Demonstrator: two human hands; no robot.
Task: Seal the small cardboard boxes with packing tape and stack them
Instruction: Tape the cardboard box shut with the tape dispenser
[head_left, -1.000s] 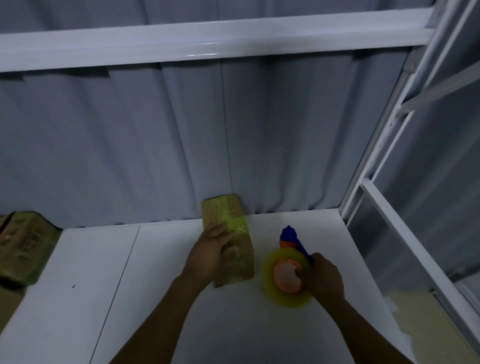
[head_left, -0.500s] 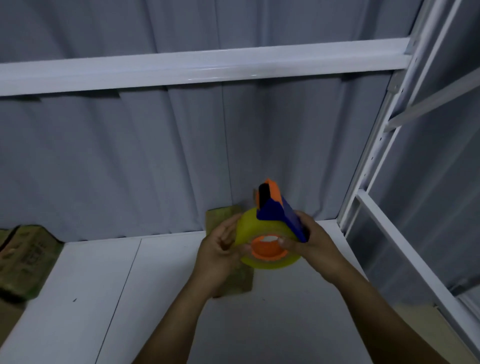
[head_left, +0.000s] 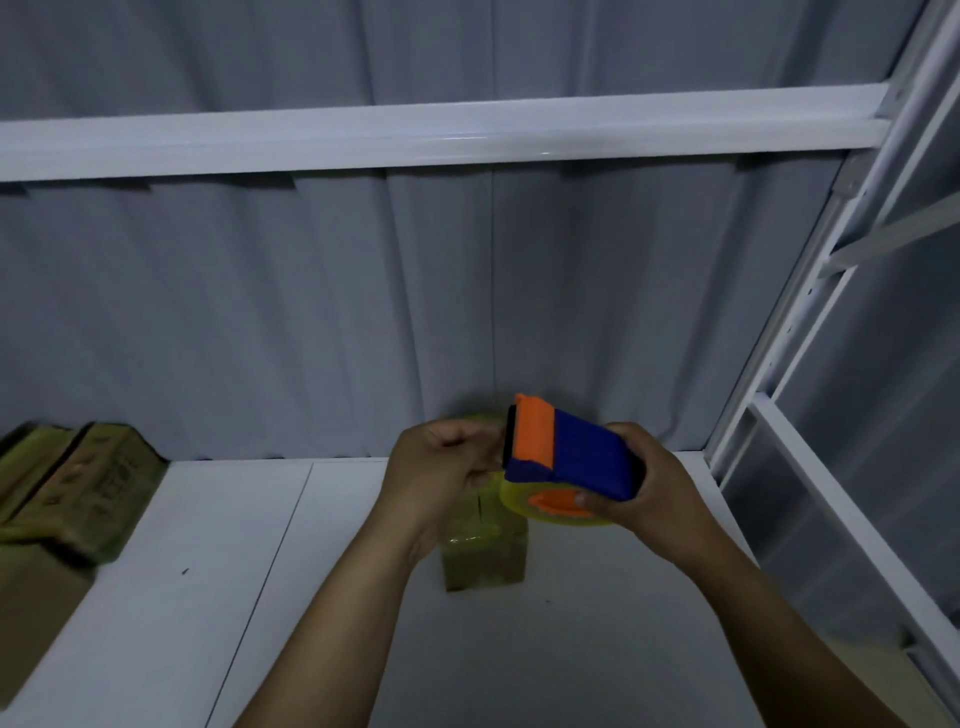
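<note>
A small cardboard box (head_left: 483, 556) with glossy tape on it lies on the white shelf (head_left: 571, 649), partly hidden under my hands. My right hand (head_left: 644, 488) holds a blue and orange tape dispenser (head_left: 569, 454) with a yellow tape roll (head_left: 524, 506) in the air above the box. My left hand (head_left: 441, 470) is just left of the dispenser's orange end, fingers curled and pinched near the tape's edge. Whether it grips the tape end is unclear.
More cardboard boxes (head_left: 72, 488) sit stacked at the left edge of the shelf. A grey curtain hangs behind. A white rail (head_left: 415, 130) runs overhead and a white frame post (head_left: 779, 353) closes off the right side.
My right hand lifted the dispenser off the shelf and turned it blue side up. My left hand left the box and came up to the dispenser's front.
</note>
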